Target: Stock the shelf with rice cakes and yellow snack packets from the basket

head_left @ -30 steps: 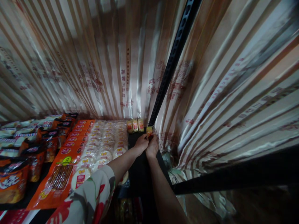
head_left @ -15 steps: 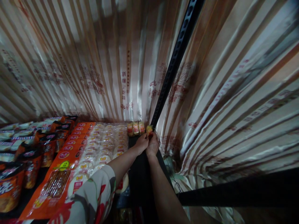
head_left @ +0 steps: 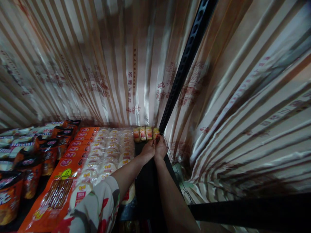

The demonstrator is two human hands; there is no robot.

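Standing at the right end of a short row, a small yellow packet sits just past the fingertips of both hands. The left hand has its fingers drawn together by the packet's lower left edge; the right hand curls its fingers against the lower right. Whether either one pinches it, I cannot tell. Three similar yellow packets stand side by side just left of it. Across the dark surface, from the left, come white-and-blue bags, orange-and-black bags, overlapping orange packs with brown sticks showing through the front one, and rows of clear-wrapped round crackers partly behind a pale, red-printed sleeve. Pleated, shiny curtain cloth rises behind, crossed by a slanting perforated black post; a thick black bar runs along the lower right. As for writing, the nearest orange bag carries blurred white characters, the orange packs repeat an oval logo and one has a yellow-green round badge, the front cracker bears a red label, and the cloth shows columns of Chinese characters beside dark red trees, too soft to read surely.
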